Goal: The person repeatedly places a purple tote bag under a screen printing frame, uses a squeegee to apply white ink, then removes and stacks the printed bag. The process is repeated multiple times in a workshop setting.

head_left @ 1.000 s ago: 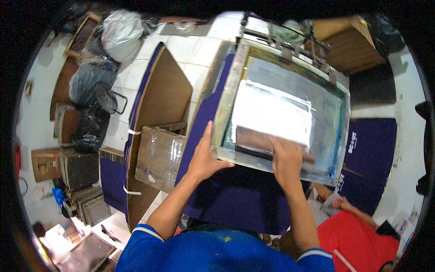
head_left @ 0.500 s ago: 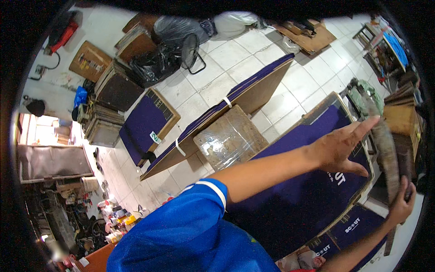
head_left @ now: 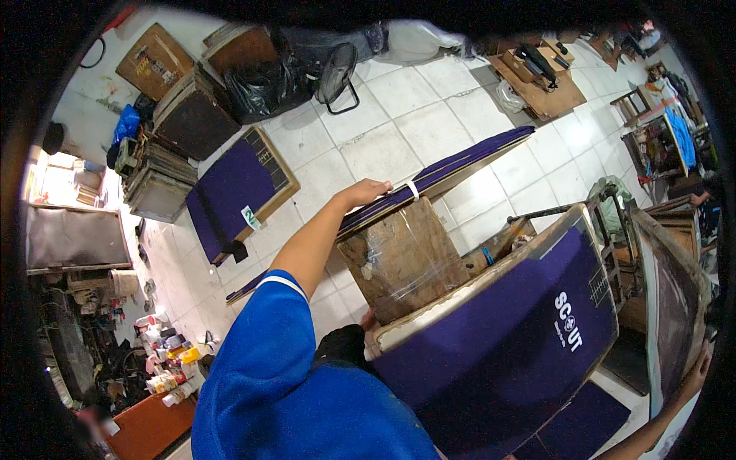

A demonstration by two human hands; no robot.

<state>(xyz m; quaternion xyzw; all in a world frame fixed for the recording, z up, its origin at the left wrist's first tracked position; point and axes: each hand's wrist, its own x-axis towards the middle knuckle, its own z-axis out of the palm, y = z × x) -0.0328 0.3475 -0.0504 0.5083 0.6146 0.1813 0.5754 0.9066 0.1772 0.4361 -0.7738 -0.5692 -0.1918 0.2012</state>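
My left hand [head_left: 364, 194] is closed over the upper edge of a thin board covered in purple cloth [head_left: 468, 157], seen almost edge-on, with a white band around it. This board leans across a wooden box [head_left: 399, 257] partly wrapped in clear film. A larger purple-covered board [head_left: 491, 345] with white print lies in front of me. At the far right, my right hand [head_left: 699, 369] grips the edge of a grey mesh screen-printing frame [head_left: 667, 291], tilted upright beside that board. Its fingers are only partly visible near the dark rim.
Another purple-covered board [head_left: 234, 192] lies on the tiled floor at left. Stacked frames [head_left: 195, 115], black plastic bags [head_left: 261, 88] and a fan [head_left: 337, 73] stand behind. Bottles [head_left: 165, 356] crowd the lower left. A metal rack [head_left: 606, 253] stands beside the large board.
My left hand has moved left from above the large board to the thin board's edge. The screen-printing frame now shows more of its face, and the view has shifted.
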